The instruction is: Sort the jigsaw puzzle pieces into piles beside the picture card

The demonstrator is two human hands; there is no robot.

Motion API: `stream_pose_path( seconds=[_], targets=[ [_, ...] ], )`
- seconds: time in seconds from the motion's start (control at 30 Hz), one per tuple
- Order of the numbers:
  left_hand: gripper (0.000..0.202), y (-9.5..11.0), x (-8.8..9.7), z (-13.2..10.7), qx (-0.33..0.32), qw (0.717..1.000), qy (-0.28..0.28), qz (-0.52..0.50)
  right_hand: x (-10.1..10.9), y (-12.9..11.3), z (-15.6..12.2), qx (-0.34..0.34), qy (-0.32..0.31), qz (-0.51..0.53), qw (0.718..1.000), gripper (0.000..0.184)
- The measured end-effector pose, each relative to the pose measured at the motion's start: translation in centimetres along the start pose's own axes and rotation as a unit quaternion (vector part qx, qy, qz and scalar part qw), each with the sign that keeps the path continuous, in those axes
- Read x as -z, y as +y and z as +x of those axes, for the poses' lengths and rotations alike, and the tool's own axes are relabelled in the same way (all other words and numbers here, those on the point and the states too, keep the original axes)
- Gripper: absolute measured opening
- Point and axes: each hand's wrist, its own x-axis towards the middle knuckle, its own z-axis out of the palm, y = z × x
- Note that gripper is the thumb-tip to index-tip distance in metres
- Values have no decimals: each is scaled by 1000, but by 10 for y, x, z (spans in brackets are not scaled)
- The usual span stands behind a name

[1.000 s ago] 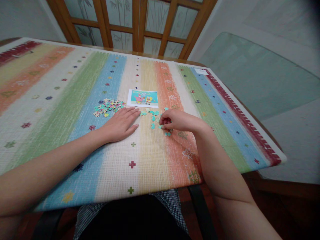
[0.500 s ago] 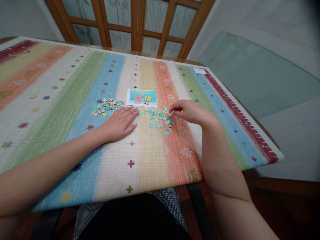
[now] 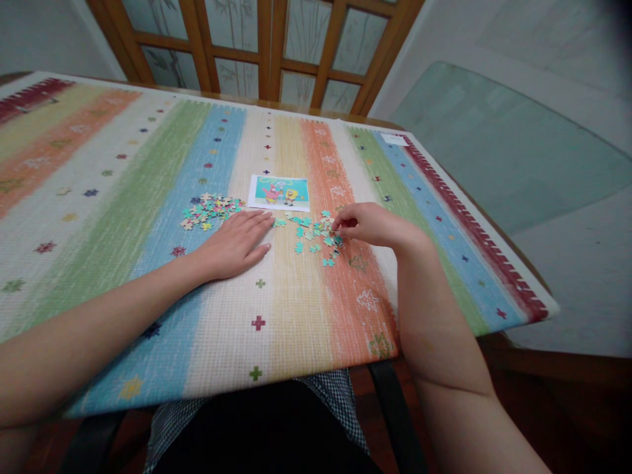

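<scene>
My left hand (image 3: pixel 239 243) lies flat on the tablecloth with its fingers stretched out, beside a pile of loose jigsaw pieces (image 3: pixel 212 210). A turquoise puzzle piece (image 3: pixel 280 223) rests just off its fingertips. At the right edge of a second, more spread-out group of puzzle pieces (image 3: pixel 315 248), my right hand (image 3: pixel 363 222) is bent down with thumb and fingers pinched together. Its fingertips appear to be on a puzzle piece, mostly hidden by the fingers. Above both groups lies a printed cartoon picture card (image 3: pixel 281 193) with a turquoise background.
A striped, patterned tablecloth (image 3: pixel 232 329) covers the table and hangs over its near edge. A small white label (image 3: pixel 394 139) lies near the far right corner. Beyond the table stand wood-framed glass doors (image 3: pixel 271 52) and, to the right, a pale green panel (image 3: pixel 494 145).
My right hand has shifted slightly left and down among the pieces, its fingers drawn closer together. My left hand stays where it was.
</scene>
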Motion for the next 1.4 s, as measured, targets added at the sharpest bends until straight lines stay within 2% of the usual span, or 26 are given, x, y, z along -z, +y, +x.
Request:
stream_pose_path(
  seconds=[0.17, 0.37, 1.03, 1.4],
  targets=[
    [61, 1, 1, 0, -2, 1000, 0, 4, 0, -4, -1, -6, -34, 12, 999, 22],
    [61, 1, 1, 0, 1, 1000, -2, 4, -4, -9, 2, 8, -45, 10, 999, 19],
    [61, 3, 2, 0, 5, 1000, -8, 0, -6, -11, 3, 15, -36, -25, 999, 20],
    [59, 2, 2, -1, 4, 1000, 0, -11, -2, -21, 0, 5, -29, 0, 1000, 6]
  ],
)
